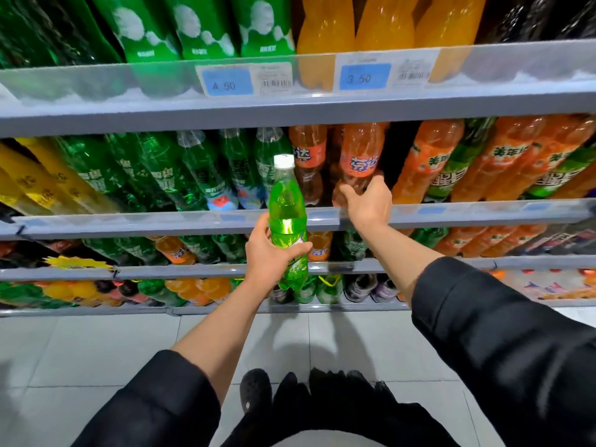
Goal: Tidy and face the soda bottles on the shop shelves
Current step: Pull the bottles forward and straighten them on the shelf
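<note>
The shelves (290, 217) run in four tiers across the view, the second one down holding the bottles being worked. On it, left to right, stand a few yellow bottles, a green row (193, 169) of perhaps six — glare and overlap blur the count — then two orange soda bottles with a dark gap beside them. The right hand (366, 201) curls its fingers round the lower part of the right-hand orange bottle (359, 162), which stands at the shelf front, its label facing out. The left hand (274, 253) grips one light-green bottle (287, 221) by the middle, upright, white cap on top, held out in front of the shelf edge and touching no shelf. The risk, as I judge it: with both hands busy, a hasty pull on the orange bottle could knock its neighbour — or the one-handed green bottle could slip to the floor.
</note>
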`<state>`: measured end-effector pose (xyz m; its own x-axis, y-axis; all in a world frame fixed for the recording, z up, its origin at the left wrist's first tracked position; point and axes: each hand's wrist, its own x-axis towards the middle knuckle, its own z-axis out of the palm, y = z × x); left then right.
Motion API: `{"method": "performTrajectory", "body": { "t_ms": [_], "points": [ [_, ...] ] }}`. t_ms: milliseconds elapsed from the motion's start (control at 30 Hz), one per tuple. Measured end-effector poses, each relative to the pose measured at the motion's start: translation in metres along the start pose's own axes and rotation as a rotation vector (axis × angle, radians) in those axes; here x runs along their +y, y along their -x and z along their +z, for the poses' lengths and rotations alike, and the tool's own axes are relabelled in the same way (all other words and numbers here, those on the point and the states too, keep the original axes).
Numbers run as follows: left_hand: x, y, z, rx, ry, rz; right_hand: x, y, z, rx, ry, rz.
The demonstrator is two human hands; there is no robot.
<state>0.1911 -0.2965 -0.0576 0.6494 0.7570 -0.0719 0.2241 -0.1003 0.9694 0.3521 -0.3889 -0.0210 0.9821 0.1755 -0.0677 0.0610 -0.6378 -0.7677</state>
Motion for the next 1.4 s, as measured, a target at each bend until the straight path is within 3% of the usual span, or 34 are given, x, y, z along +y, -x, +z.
{"method": "performTrajectory", "body": {
  "t_ms": [433, 600, 733, 867, 1133, 1400],
  "points": [
    [-0.004, -0.009, -0.016, -0.012, 0.046, 0.007, 0.003, -0.008, 0.000, 0.140, 0.011, 0.123],
    [-0.007, -0.011, -0.026, -0.013, 0.053, 0.009, -0.002, 0.019, 0.023, 0.282, -0.030, 0.122],
    [-0.007, -0.013, -0.034, -0.012, 0.056, 0.022, -0.013, 0.025, 0.047, 0.070, -0.097, -0.044],
    [-0.008, -0.013, -0.044, -0.002, 0.062, 0.026, -0.034, 0.010, 0.061, -0.081, -0.043, -0.008],
    [-0.012, -0.012, -0.061, -0.009, 0.081, -0.002, -0.041, 0.006, 0.074, -0.050, -0.250, -0.016],
    [-0.007, -0.011, -0.060, -0.004, 0.066, 0.024, -0.024, 0.016, 0.059, -0.060, 0.037, -0.112]
  ]
}}
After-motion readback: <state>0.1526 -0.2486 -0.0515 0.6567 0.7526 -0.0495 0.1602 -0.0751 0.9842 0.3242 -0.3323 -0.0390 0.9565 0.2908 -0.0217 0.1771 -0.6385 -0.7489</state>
